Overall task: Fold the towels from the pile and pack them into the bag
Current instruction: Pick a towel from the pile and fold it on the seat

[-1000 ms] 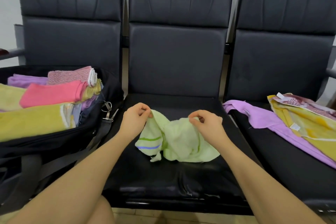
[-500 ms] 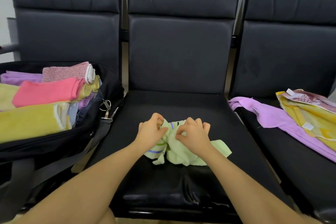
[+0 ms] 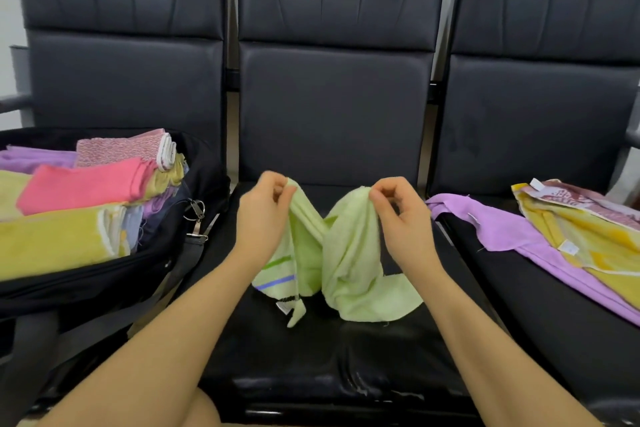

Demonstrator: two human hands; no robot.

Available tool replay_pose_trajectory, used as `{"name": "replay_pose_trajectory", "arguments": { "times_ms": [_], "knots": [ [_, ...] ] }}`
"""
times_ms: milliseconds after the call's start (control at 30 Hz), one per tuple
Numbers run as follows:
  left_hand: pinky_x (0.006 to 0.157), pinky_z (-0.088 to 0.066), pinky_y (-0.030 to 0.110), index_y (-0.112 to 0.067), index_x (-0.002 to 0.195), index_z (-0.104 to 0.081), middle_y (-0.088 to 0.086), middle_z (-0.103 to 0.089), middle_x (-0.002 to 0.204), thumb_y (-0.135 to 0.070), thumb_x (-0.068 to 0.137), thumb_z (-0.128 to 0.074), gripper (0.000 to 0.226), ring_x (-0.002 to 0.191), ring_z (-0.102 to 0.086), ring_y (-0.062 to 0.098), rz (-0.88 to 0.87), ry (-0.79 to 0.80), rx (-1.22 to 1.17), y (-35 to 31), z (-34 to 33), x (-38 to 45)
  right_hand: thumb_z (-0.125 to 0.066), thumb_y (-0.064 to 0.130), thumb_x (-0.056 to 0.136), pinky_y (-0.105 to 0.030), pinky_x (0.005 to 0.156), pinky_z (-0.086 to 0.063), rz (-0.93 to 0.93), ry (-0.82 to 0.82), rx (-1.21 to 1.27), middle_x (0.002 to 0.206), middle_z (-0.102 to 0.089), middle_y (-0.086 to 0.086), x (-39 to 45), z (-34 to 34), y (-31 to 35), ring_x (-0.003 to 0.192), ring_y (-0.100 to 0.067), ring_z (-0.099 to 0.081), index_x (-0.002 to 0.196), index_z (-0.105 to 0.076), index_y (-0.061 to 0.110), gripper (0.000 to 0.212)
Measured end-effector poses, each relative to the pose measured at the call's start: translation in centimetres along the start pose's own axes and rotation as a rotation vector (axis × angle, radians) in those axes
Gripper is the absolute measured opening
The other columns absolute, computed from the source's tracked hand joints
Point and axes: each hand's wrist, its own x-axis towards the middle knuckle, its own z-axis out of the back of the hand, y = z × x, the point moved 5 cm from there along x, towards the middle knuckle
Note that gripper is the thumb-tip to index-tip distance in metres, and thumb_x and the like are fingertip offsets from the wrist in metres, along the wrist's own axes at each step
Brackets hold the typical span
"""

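1. Three black chairs in a row; middle seat bare but for one light green towel.
2. One black bag on the left seat, open, packed with folded towels: one pink, one large yellow, one speckled pink-and-white, one purple, plus more layered edges beneath, too bunched to count fairly.
3. Two unfolded towels on the right seat: one purple, one yellow with a reddish printed band lying partly over it.
4. Left hand: fingers curled, thumb and fingertips pinching one upper corner of the green towel.
5. Right hand: likewise curled, pinching the other upper edge of the same towel, remaining fingers loosely bent.
6. Green towel hanging between and below both hands, raised at the two pinched points, sagging in a V at the middle, lower folds resting on the middle seat; striped end and small white tag below the left hand.
7. Bag just left of the left forearm; unfolded pile just right of the right hand.
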Motion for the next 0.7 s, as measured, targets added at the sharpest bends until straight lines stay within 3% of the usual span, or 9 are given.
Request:
{"name": "replay_pose_trajectory", "arguments": {
  "times_ms": [100,167,267,400,500,567,700],
  "knots": [
    [0.065,-0.043,0.015,-0.019,0.099,-0.054,-0.01,-0.058,0.078,-0.012,0.093,-0.059,0.01,0.07,-0.055,0.006,-0.091,-0.062,-0.145,-2.6,1.8,0.1,-0.055,0.011,0.095,-0.021,0.074,-0.048,0.009,-0.041,0.214,0.078,-0.062,0.017,0.2,0.7,2.2,0.077,-0.001,-0.059,0.084,-0.059,0.026,0.019],
    [0.066,-0.04,0.011,-0.021,0.098,-0.06,-0.01,-0.06,0.085,-0.008,0.095,-0.053,0.015,0.072,-0.053,0.0,-0.115,-0.033,-0.227,-4.1,2.1,0.0,-0.055,0.005,0.094,-0.014,0.066,-0.046,0.0,-0.062,0.324,0.077,-0.062,0.015,0.3,0.9,3.4,0.072,0.001,-0.058,0.085,-0.059,0.018,0.016],
    [0.07,-0.039,0.008,-0.03,0.097,-0.066,-0.012,-0.059,0.096,-0.008,0.097,-0.049,0.027,0.076,-0.051,-0.007,-0.087,0.079,-0.334,-6.1,1.8,-0.5,-0.054,0.002,0.094,-0.016,0.066,-0.048,0.001,-0.057,0.429,0.079,-0.065,0.009,0.6,1.1,4.6,0.073,-0.003,-0.061,0.087,-0.06,0.013,0.014],
    [0.095,-0.035,0.02,-0.049,0.092,-0.062,-0.016,-0.058,0.107,-0.029,0.095,-0.054,0.022,0.11,-0.048,0.002,-0.105,0.305,-0.269,-7.6,0.0,-1.7,-0.054,0.001,0.094,-0.018,0.069,-0.049,0.036,-0.007,0.457,0.077,-0.067,0.01,0.7,1.5,6.1,0.075,-0.005,-0.063,0.088,-0.059,0.01,0.012],
    [0.082,-0.038,0.023,-0.034,0.08,-0.065,-0.023,-0.06,0.085,-0.028,0.092,-0.06,0.015,0.089,-0.051,0.001,-0.004,0.34,-0.338,-7.4,-0.8,-2.3,-0.055,0.001,0.094,-0.023,0.072,-0.051,0.003,0.052,0.451,0.081,-0.067,0.001,0.7,1.7,6.0,0.078,-0.012,-0.063,0.087,-0.06,0.012,0.014],
    [0.071,-0.04,0.021,-0.018,0.08,-0.064,-0.016,-0.057,0.076,-0.026,0.094,-0.057,0.018,0.074,-0.05,0.003,0.071,0.339,-0.458,-7.4,-0.8,-2.4,-0.054,0.003,0.094,-0.025,0.073,-0.05,-0.053,0.075,0.413,0.083,-0.065,0.001,0.8,1.9,5.3,0.079,-0.012,-0.061,0.085,-0.061,0.015,0.016],
    [0.065,-0.041,0.019,-0.007,0.08,-0.061,-0.002,-0.054,0.073,-0.027,0.094,-0.057,0.025,0.068,-0.048,0.006,0.023,0.266,-0.46,-7.9,0.0,-1.8,-0.059,0.02,0.094,-0.027,0.075,-0.046,-0.086,0.061,0.246,0.086,-0.064,0.004,0.3,1.7,4.6,0.078,-0.007,-0.057,0.09,-0.061,0.024,0.006]
  ]
}}
